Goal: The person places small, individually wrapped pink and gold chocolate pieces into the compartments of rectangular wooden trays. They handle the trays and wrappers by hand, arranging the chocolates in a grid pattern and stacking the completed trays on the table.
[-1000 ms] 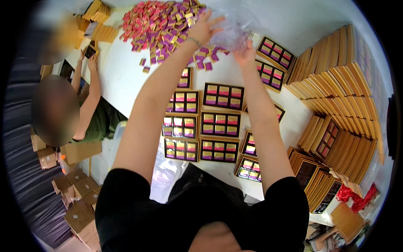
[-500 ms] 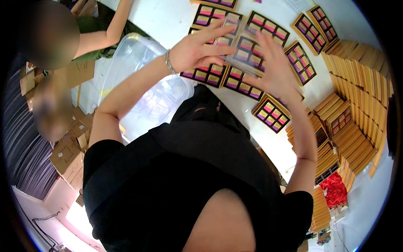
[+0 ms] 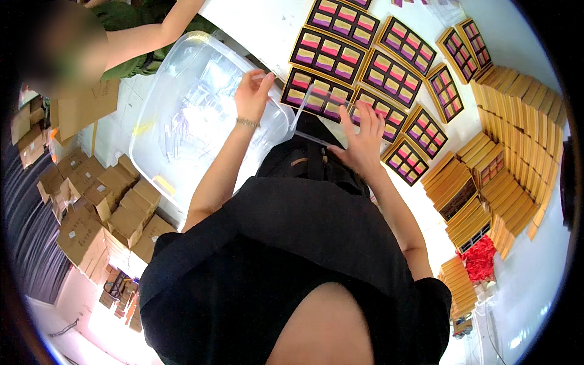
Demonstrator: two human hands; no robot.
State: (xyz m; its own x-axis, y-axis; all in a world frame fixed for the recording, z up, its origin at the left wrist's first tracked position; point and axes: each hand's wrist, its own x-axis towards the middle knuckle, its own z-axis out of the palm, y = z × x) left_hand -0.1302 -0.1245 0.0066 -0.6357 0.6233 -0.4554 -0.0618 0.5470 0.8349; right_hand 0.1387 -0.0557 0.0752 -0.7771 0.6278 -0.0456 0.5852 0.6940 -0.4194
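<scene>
My right hand (image 3: 365,137) grips a clear plastic cover (image 3: 311,139) by its right side, thumb below and fingers above. The cover is tilted over the table's near edge, in front of the nearest makeup palettes. Above the rim of a large clear plastic tub (image 3: 139,149), my left hand (image 3: 250,97) is closed, thumb and fingers together at a small pale, see-through edge that I cannot make out. Several black palettes with gold edges and pink, gold and purple pans, among them one palette (image 3: 391,77), lie in slanted rows on the white table (image 3: 255,27).
Loose clear plastic pieces (image 3: 204,131) lie in the tub. Tall stacks of gold-edged palettes (image 3: 517,121) line the right side, near a red crinkled bundle (image 3: 479,258). Cardboard boxes (image 3: 91,237) stand on the left. Another person's arm (image 3: 143,45) reaches in at the upper left.
Both hands have come back from above the palettes and moved apart. My left hand went left to the tub; my right brought a clear cover nearer to me. The whole view has shifted.
</scene>
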